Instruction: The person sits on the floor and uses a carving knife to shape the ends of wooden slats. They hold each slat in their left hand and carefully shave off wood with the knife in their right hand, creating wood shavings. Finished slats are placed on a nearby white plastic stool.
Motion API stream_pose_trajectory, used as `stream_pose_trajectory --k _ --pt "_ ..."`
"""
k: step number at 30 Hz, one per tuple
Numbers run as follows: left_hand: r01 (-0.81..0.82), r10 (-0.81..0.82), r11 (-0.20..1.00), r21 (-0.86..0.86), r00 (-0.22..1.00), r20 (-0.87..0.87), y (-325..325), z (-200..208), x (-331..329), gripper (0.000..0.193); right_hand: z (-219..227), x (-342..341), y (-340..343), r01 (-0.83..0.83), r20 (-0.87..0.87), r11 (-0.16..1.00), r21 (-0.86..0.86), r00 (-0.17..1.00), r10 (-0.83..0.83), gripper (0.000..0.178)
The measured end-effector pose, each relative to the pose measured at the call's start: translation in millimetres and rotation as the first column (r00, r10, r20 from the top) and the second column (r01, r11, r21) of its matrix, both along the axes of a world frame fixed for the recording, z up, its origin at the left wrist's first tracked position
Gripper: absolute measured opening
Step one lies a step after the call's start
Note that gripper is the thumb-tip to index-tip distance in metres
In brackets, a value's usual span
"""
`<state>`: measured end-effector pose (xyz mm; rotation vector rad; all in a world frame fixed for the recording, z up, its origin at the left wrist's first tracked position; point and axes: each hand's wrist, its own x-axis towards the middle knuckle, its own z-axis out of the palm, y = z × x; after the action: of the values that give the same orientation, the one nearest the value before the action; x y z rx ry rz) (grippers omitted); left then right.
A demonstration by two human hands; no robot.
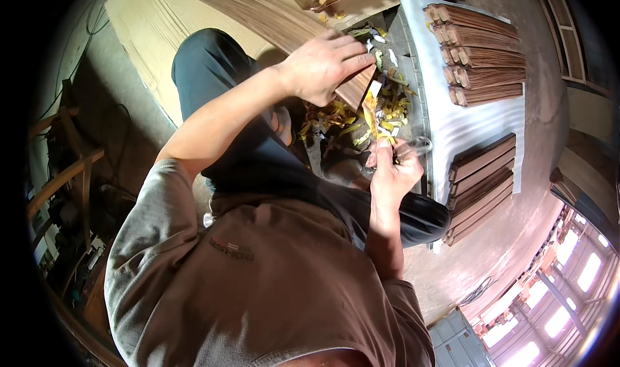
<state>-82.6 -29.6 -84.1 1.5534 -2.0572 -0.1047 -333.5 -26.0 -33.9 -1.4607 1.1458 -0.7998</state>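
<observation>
A long brown wooden board point(261, 12) slants down from the upper left, its near end over the floor between my legs. My left hand point(327, 68) is closed over the board close to that end, fingers wrapped over the far edge. Just beyond the board's end, my right hand point(395, 167) is pinched on a crumpled yellow strip point(370, 112) that runs up toward the board's corner. Something clear and rounded point(423, 145) shows blurred beside the right fingers; its kind cannot be made out. Torn yellow and white scraps point(392, 118) lie beneath both hands.
To the right, a white sheet point(439, 122) carries bundled slim wooden pieces point(484, 50) and a stack of flat dark slats point(481, 186). Flattened cardboard point(145, 38) lies under the board at the left. Wooden frame parts point(71, 154) stand at far left, and a grey cabinet point(458, 341) lower right.
</observation>
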Motion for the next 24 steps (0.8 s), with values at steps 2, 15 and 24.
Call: stream_pose_trajectory --k 2,15,24 --pt "0.025 -0.025 1.0 0.001 1.0 -0.006 3.3 4.8 -6.0 0.083 11.6 0.1 3.5 0.022 0.108 0.999 -0.034 0.994 -0.019 0.009" --pt "-0.027 0.025 0.997 -0.076 1.0 -0.015 5.7 11.0 -3.8 0.08 1.7 -19.4 -100.6 -0.019 -0.641 0.944 -0.328 0.739 -0.208 0.028" --pt "-0.084 0.088 0.981 -0.176 0.996 0.014 21.9 13.9 -5.2 0.069 -52.0 39.4 -40.8 -0.213 0.241 0.894 0.395 0.963 0.123 0.036"
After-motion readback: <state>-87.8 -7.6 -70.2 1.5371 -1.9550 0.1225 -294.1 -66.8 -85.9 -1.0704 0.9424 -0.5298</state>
